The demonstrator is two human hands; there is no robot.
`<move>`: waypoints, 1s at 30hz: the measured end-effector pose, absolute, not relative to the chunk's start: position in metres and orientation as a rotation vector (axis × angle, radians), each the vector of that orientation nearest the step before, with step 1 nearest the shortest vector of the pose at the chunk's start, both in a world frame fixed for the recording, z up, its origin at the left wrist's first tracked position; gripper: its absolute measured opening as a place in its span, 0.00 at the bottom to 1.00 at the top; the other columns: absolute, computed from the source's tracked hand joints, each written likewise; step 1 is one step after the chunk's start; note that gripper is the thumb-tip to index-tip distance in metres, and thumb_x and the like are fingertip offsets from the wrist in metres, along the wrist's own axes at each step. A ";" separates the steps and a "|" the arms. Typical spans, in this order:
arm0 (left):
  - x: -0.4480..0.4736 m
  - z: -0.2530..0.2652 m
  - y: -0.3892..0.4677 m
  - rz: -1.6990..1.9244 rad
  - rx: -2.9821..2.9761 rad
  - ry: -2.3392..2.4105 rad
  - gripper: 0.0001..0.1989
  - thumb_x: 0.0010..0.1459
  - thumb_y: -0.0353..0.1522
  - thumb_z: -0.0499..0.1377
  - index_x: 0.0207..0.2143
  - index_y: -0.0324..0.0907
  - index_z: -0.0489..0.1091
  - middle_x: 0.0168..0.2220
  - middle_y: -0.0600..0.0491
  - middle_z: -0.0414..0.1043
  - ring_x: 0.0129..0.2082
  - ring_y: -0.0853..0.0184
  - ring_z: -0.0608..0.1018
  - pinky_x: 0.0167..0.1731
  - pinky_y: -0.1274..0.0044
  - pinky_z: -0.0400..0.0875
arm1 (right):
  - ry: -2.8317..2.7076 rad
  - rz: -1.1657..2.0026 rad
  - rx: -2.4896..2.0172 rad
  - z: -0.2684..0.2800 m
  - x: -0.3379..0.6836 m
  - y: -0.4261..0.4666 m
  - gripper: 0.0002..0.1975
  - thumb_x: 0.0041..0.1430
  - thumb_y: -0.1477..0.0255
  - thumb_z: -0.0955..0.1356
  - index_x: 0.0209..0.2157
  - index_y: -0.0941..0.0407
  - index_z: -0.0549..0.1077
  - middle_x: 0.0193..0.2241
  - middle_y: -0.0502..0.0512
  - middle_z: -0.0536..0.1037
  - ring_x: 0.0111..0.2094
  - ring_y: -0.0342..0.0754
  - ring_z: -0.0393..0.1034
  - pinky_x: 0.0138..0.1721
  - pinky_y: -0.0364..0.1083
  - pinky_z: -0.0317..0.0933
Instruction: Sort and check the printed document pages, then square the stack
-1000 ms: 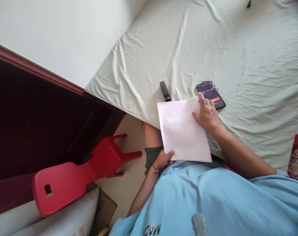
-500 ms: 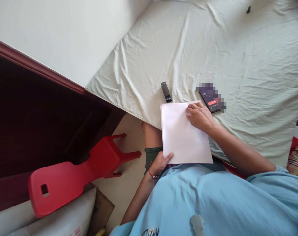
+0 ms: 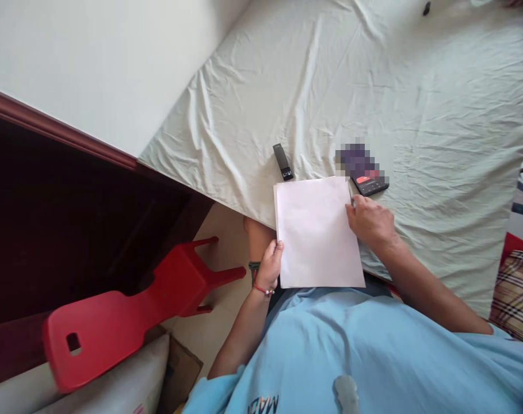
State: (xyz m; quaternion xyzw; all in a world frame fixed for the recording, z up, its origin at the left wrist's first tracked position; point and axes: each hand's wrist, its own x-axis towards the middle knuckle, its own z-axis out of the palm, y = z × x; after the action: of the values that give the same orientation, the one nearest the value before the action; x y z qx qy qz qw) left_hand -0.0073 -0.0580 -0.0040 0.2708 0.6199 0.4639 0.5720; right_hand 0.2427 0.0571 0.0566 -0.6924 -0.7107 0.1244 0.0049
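Note:
A thin stack of white paper sheets [image 3: 319, 236] lies partly on the edge of the bed and partly over my lap. At its left side my left hand [image 3: 271, 267] is closed against the edge, thumb pointing up along it. My right hand [image 3: 371, 221] has its bent fingers at the upper right edge of the stack. Just beyond the top left corner rests a slim black device [image 3: 282, 162] that looks like a small stapler. A dark phone [image 3: 369, 185], partly pixelated, lies past the top right corner, close to my right fingers.
A wrinkled pale sheet covers the bed [image 3: 252, 132]. On the floor to the left stands a red plastic chair [image 3: 97, 330], beside a white sack [image 3: 123, 379]. A plaid cloth [image 3: 515, 293] is at the right edge, and a small black object [image 3: 426, 8] lies at the far end.
My right hand has slid off the sheets' top to their right edge. My left hand has moved up from the lower left corner along the left side.

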 end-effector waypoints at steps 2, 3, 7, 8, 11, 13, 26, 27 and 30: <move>0.000 -0.007 -0.057 1.064 0.665 1.446 0.30 0.54 0.56 0.64 0.40 0.39 0.74 0.44 0.45 0.79 0.50 0.56 0.77 0.53 0.68 0.69 | -2.247 0.412 -2.137 0.055 0.238 0.059 0.18 0.71 0.65 0.57 0.49 0.58 0.73 0.45 0.69 0.79 0.38 0.60 0.76 0.35 0.52 0.62; 0.003 -0.008 -0.057 1.062 0.667 1.445 0.30 0.54 0.56 0.64 0.41 0.38 0.74 0.44 0.44 0.79 0.51 0.56 0.77 0.54 0.68 0.68 | -2.253 0.413 -2.115 0.053 0.236 0.060 0.18 0.71 0.66 0.56 0.50 0.58 0.72 0.45 0.69 0.79 0.37 0.60 0.76 0.34 0.52 0.62; 0.007 -0.012 -0.057 1.125 0.611 1.491 0.32 0.54 0.58 0.63 0.44 0.39 0.75 0.48 0.44 0.78 0.52 0.56 0.76 0.55 0.69 0.68 | -2.254 0.400 -2.039 0.046 0.230 0.065 0.19 0.71 0.68 0.55 0.53 0.57 0.71 0.45 0.67 0.80 0.36 0.58 0.76 0.34 0.51 0.62; 0.006 -0.013 -0.057 1.146 0.605 1.512 0.32 0.54 0.58 0.62 0.45 0.39 0.75 0.49 0.44 0.77 0.53 0.57 0.76 0.55 0.69 0.68 | -2.252 0.414 -2.028 0.045 0.230 0.066 0.20 0.71 0.68 0.55 0.54 0.56 0.71 0.45 0.66 0.80 0.36 0.58 0.76 0.34 0.51 0.63; 0.003 -0.013 -0.052 1.137 0.691 1.563 0.32 0.55 0.58 0.62 0.43 0.39 0.75 0.48 0.44 0.78 0.50 0.58 0.77 0.52 0.71 0.69 | -2.246 0.458 -2.019 0.042 0.233 0.066 0.21 0.71 0.68 0.55 0.56 0.56 0.71 0.46 0.66 0.79 0.37 0.59 0.75 0.36 0.53 0.64; 0.002 -0.014 -0.050 1.087 0.753 1.546 0.32 0.56 0.58 0.61 0.40 0.37 0.75 0.44 0.44 0.79 0.46 0.58 0.78 0.50 0.70 0.70 | -2.250 0.403 -1.956 0.044 0.235 0.068 0.23 0.69 0.68 0.57 0.61 0.59 0.67 0.49 0.68 0.77 0.43 0.63 0.73 0.39 0.56 0.65; 0.013 -0.009 -0.054 1.139 0.459 1.342 0.32 0.50 0.55 0.68 0.42 0.35 0.78 0.44 0.41 0.80 0.51 0.52 0.79 0.55 0.64 0.71 | -2.660 0.293 -1.332 0.045 0.170 0.138 0.19 0.70 0.72 0.59 0.58 0.61 0.70 0.56 0.68 0.71 0.58 0.64 0.57 0.54 0.58 0.55; 0.013 -0.009 -0.053 1.149 0.455 1.332 0.32 0.50 0.55 0.68 0.43 0.35 0.77 0.45 0.41 0.80 0.52 0.52 0.79 0.56 0.64 0.71 | -2.674 0.291 -1.320 0.044 0.165 0.140 0.18 0.70 0.72 0.59 0.55 0.61 0.72 0.55 0.68 0.72 0.57 0.64 0.58 0.54 0.57 0.54; 0.014 -0.010 -0.053 1.165 0.444 1.301 0.32 0.50 0.55 0.68 0.43 0.35 0.77 0.47 0.41 0.79 0.54 0.52 0.78 0.56 0.64 0.70 | -2.697 0.290 -1.282 0.043 0.156 0.139 0.17 0.71 0.72 0.58 0.48 0.61 0.75 0.50 0.67 0.74 0.54 0.62 0.59 0.53 0.55 0.54</move>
State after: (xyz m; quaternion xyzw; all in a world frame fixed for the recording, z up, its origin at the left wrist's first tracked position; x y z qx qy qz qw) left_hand 0.0136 -0.0530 -0.0102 0.1931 0.5661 0.5068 0.6207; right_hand 0.1565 0.1394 0.0431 -0.4264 -0.8966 0.0965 0.0707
